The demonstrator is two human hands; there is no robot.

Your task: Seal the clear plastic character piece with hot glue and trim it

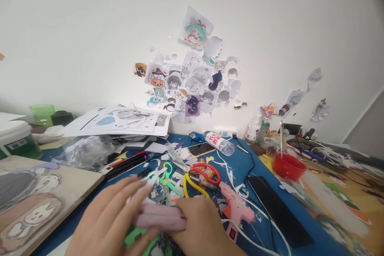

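Observation:
Between my two hands is a soft-looking, lilac-pink folded roll (160, 217), held low at the front of the table. My left hand (111, 220) grips its left end, fingers over the top and thumb beneath. The fingers of my right hand (201, 224) are wrapped round the other end, and the back of the hand hides most of them. Just beyond lie scissors with red and yellow handles (195, 186) and small green-handled scissors (168, 180). A pink glue gun (237, 206) rests right of my right hand. Something green (135, 238) shows partly under my hands.
A board with painted figures (36, 208) lies at left, near a white tub (15, 136). Further back are a phone (201, 150), a water bottle (219, 143) on its side and paper sheets (120, 122). At right are a black slab (279, 210), a white cord and a red bowl (289, 167).

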